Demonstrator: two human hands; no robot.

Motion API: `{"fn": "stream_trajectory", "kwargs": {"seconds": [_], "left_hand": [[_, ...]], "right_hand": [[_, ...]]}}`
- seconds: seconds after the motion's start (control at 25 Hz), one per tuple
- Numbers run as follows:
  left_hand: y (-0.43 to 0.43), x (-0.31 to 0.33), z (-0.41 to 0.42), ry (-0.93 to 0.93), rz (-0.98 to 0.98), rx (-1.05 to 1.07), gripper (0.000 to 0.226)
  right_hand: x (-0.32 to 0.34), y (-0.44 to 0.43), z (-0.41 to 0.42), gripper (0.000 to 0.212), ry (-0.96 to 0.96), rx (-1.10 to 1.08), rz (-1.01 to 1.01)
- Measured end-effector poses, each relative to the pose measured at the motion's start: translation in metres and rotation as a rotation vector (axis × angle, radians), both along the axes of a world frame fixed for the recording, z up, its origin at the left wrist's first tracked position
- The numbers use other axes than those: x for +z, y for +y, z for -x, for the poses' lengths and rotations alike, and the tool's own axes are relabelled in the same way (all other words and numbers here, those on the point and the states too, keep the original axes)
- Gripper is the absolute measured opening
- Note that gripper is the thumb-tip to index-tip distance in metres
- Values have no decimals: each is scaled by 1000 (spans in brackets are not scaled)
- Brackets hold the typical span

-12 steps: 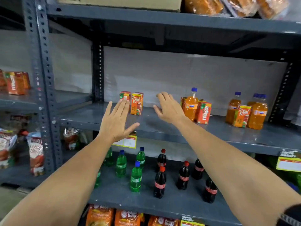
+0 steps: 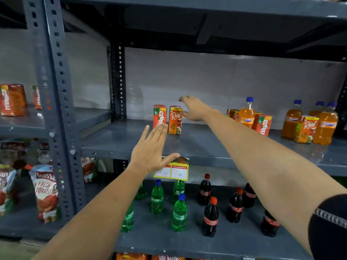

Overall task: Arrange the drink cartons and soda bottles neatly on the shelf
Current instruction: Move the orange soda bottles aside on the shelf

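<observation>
On the grey middle shelf [image 2: 197, 145] two cartons stand side by side: a red Maaza carton [image 2: 159, 114] and an orange Real carton [image 2: 175, 121]. My left hand [image 2: 152, 151] is flat and open just in front of the Maaza carton, fingertips near its base. My right hand [image 2: 195, 109] hovers open just right of and behind the Real carton, holding nothing. Farther right stand an orange Fanta bottle [image 2: 247, 114], a second Maaza carton [image 2: 262, 125], another Real carton [image 2: 308, 130] and more orange soda bottles [image 2: 325, 126].
The lower shelf holds green Sprite bottles [image 2: 157, 198] and dark cola bottles [image 2: 210, 218]. A yellow price tag [image 2: 171, 170] hangs from the middle shelf's edge. A perforated steel upright [image 2: 54, 91] stands at left, with tomato sauce pouches [image 2: 47, 192] and more Maaza cartons [image 2: 11, 100] beyond.
My right hand has moved left, away from the Fanta bottle and up to the Real carton. My left hand stays open near the Maaza carton. The view has drawn closer.
</observation>
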State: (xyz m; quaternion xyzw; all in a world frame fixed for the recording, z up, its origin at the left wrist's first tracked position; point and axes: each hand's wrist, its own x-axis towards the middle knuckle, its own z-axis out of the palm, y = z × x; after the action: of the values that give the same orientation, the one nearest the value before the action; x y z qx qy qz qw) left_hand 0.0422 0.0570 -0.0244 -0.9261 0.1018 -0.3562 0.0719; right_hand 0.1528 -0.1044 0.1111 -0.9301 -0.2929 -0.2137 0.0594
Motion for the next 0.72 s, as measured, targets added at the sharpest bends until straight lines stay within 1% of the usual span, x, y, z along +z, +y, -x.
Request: {"fn": "stream_trajectory", "kwargs": {"seconds": [0.08,0.2,0.32,0.4,0.48,0.6,0.72], "left_hand": [[2,0,-3,-12,3,-32,98],[4,0,-5,-21,-4,-49,99],[4,-1,-3,-23,-14,-43,98],[2,0,-1,-13,-24,-29,98],[0,1,1,2,-23,-19,98],[-6,5,10,20,-3,-12,98],[-44,13,19,13,-98,-39,95]], "right_hand": [[2,12,-8,54,36,-29,47],[5,26,-11,42,61,-35,88],[11,21,-9,32,63,-7,46],[16,12,-2,37,75,12,70],[17,2,3,42,67,11,163],[18,-18,4,42,79,24,237],[28,-52,1,39,143,-19,267]]}}
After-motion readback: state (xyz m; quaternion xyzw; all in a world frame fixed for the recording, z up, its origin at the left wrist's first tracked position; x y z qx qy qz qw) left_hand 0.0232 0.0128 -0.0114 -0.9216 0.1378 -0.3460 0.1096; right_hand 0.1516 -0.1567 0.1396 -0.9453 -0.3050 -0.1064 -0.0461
